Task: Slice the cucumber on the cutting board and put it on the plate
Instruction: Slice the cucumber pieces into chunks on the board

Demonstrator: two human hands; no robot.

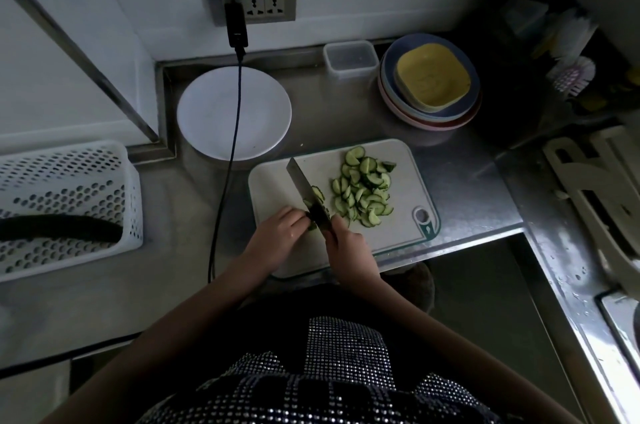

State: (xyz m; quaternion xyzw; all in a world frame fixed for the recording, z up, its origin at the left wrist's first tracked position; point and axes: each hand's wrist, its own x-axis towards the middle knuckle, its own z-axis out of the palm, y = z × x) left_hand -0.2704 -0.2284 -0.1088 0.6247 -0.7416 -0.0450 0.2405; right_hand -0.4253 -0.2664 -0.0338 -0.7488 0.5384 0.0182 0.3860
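Pale rounded cutting board (pixel 398 160), half-moon cucumber slices (pixel 363 188), flat steel knife (pixel 304 188)

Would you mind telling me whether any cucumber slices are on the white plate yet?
No, the white plate is bare; the cucumber slices lie on the cutting board.

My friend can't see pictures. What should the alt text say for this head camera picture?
A person's right hand holds a knife slicing the last bit of cucumber, steadied by the left hand, on a white cutting board. A pile of cucumber slices lies to the right of the blade, and a white plate with no food on it waits behind on the steel counter.
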